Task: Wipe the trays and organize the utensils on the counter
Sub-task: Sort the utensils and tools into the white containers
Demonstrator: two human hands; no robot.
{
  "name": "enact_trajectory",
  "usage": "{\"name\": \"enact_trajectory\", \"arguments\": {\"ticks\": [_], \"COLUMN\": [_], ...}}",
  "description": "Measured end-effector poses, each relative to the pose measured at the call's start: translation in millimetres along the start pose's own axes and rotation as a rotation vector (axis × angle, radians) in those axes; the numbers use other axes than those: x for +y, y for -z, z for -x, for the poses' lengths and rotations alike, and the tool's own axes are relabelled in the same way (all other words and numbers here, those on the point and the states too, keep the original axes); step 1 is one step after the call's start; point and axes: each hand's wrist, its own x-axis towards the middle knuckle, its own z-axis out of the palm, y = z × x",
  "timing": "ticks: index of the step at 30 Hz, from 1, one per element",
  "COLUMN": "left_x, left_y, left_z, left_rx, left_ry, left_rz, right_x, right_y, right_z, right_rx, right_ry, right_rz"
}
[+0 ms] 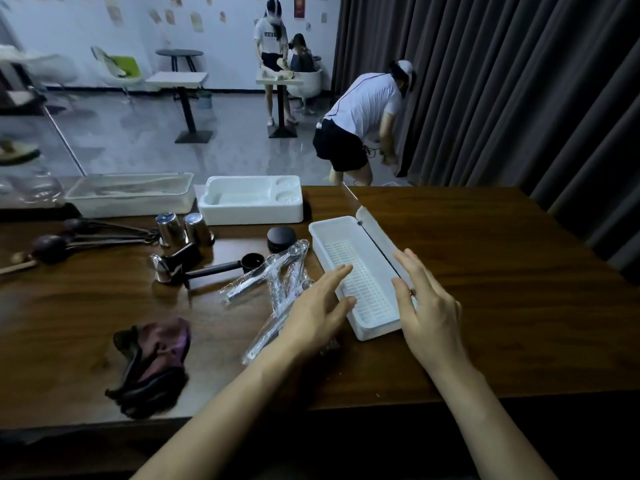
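A long white slotted utensil tray (349, 251) lies on the dark wooden counter (502, 306), its clear lid (372, 223) hinged open to the right. My left hand (318, 313) hovers at the tray's left rim, fingers apart, holding nothing. My right hand (429, 306) rests at the tray's right rim, fingers spread. Plastic-wrapped utensils (277, 282) lie in a loose pile just left of the tray, partly under my left hand. A crumpled dark purple cloth (156, 362) sits near the counter's front left.
A white moulded tray (251, 200) and a lidded white box (131, 194) stand at the back. Two steel cups (183, 230), a black scoop (225, 268), a black round lid (281, 237) and dark ladles (69, 237) lie left. Beyond the counter, people work among tables.
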Motion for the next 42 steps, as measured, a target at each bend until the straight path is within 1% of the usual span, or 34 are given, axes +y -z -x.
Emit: {"name": "enact_trajectory", "arguments": {"ticks": [5, 11, 14, 16, 18, 20, 24, 27, 30, 36, 42], "left_x": [-0.7, -3.1, -4.8, -7.0, -14.5, -25.0, -42.2, -48.6, -53.2, -53.7, -57.0], "left_y": [-4.1, -5.2, -0.3, 8.4, 21.0, 33.0, 43.1, 44.1, 45.1, 56.4, 57.6], "left_z": [1.6, 3.4, 5.2, 8.7, 12.3, 16.1, 17.8, 16.9, 16.3, 11.7, 9.8], "left_rx": [0.015, 0.025, 0.039, 0.113, 0.194, 0.213, 0.126, 0.113, 0.089, -0.065, -0.067], "left_ry": [0.040, 0.077, 0.082, 0.083, 0.117, 0.167, 0.218, 0.211, 0.204, 0.217, 0.245], "left_rz": [0.018, -0.077, -0.131, -0.176, -0.280, -0.362, -0.406, -0.427, -0.407, -0.304, -0.282], "right_x": [19.8, 46.5, 49.8, 49.2, 50.2, 51.3, 50.1, 51.5, 51.7, 48.9, 52.4], "right_y": [-5.1, -13.7, -18.6, -23.2, -28.3, -31.9, -34.2, -35.4, -35.4, -31.0, -34.2], "right_z": [2.2, 3.2, 7.4, 16.6, 25.8, 32.8, 35.7, 35.4, 35.8, 35.1, 36.5], "right_rx": [0.085, 0.161, 0.084, -0.006, -0.073, -0.103, -0.119, -0.130, -0.142, -0.137, -0.134], "right_ry": [0.037, 0.058, -0.039, -0.107, -0.153, -0.185, -0.187, -0.173, -0.177, -0.139, -0.120], "right_rz": [-0.003, -0.104, -0.180, -0.214, -0.242, -0.258, -0.262, -0.253, -0.245, -0.266, -0.245]}}
